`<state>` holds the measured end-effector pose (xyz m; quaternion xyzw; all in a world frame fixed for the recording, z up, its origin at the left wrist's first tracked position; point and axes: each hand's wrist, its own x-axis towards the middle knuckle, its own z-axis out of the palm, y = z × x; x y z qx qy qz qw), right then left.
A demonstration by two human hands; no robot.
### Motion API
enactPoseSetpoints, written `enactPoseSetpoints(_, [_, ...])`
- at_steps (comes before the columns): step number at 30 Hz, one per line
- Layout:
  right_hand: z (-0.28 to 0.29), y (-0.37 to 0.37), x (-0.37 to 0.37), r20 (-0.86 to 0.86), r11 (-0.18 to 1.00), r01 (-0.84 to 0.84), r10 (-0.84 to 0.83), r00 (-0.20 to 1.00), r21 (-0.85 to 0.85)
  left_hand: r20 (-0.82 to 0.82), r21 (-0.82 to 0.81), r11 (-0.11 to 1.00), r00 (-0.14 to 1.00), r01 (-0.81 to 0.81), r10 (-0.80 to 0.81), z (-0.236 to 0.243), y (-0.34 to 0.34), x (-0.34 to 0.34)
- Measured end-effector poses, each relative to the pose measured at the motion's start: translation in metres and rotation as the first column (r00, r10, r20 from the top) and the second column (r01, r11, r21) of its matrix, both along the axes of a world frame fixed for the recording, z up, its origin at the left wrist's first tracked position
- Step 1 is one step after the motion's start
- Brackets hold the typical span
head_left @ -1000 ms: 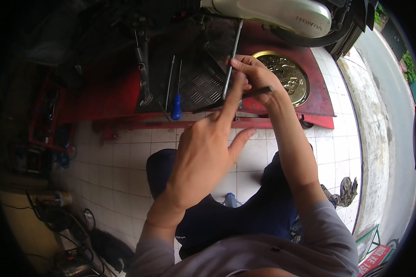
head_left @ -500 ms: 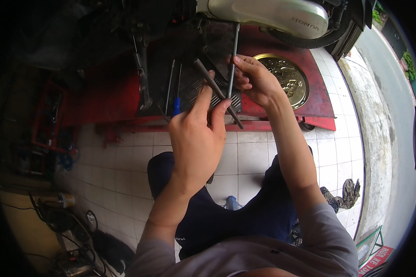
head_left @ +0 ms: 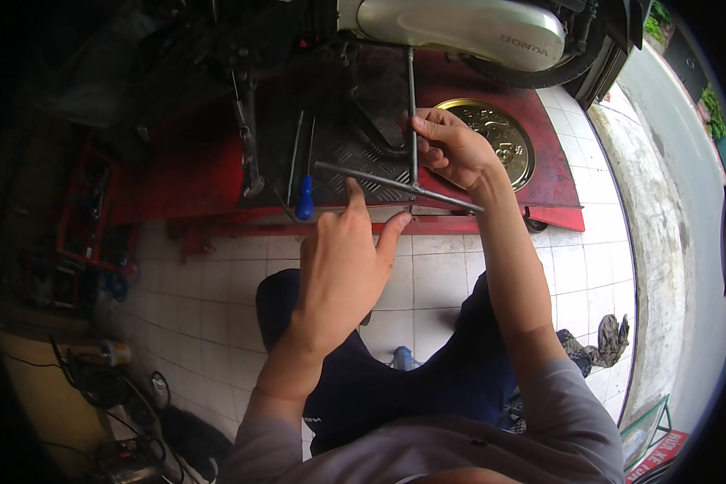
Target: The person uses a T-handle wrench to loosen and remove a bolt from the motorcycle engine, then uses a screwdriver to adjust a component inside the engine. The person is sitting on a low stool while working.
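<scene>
My right hand (head_left: 457,149) is closed around the shaft of a T-handle wrench (head_left: 413,81), thumb along its side. The shaft's far end meets the underside of a motorbike's silver cover (head_left: 460,28); the joint there cannot be made out. Its crossbar slants from upper left to lower right, the right end over my right wrist. Just below the crossbar's left half is my left hand (head_left: 343,270), open, with thumb and index finger spread. The index fingertip is close to the bar; whether it touches is unclear.
A blue-handled screwdriver (head_left: 305,198) and a thin metal rod lie on the red lift platform (head_left: 210,173). A round gold tray (head_left: 504,137) is on its right part. Left stands a red tool rack (head_left: 77,210). Dark rags (head_left: 611,339) lie on the tiled floor (head_left: 440,258).
The crossbar has turned counterclockwise, its left end coming down and its right end swinging right and up. My left thumb has come off the bar, and that hand sits slightly lower.
</scene>
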<state>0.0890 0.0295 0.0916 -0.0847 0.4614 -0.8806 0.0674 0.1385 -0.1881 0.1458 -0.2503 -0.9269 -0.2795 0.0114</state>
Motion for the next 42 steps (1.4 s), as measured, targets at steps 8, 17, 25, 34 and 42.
enactPoseSetpoints(8, [0.002,-0.004,-0.002,-0.041,0.998,0.039,-0.037,0.998,0.044,-0.076,0.073,0.862,0.864,0.502,-0.497,-0.002,0.013,0.008])
enactPoseSetpoints(17, [-0.005,-0.005,-0.010,0.002,0.998,0.046,-0.046,0.999,-0.049,0.073,0.059,0.987,0.985,0.152,-0.156,-0.003,-0.003,-0.008])
enactPoseSetpoints(25, [0.012,-0.027,0.004,-0.009,0.986,-0.075,0.078,0.997,0.148,-0.358,0.414,0.893,0.934,0.175,-0.018,-0.005,0.005,-0.022])
enactPoseSetpoints(34, [0.015,0.000,0.012,-0.010,0.995,-0.099,0.099,0.995,-0.009,-0.171,0.065,0.938,0.930,0.339,-0.325,-0.018,0.020,0.009])
enactPoseSetpoints(42, [0.016,-0.011,0.013,0.002,0.997,-0.003,0.003,1.000,0.071,-0.084,0.315,0.910,0.963,0.268,-0.254,0.014,0.013,0.012])
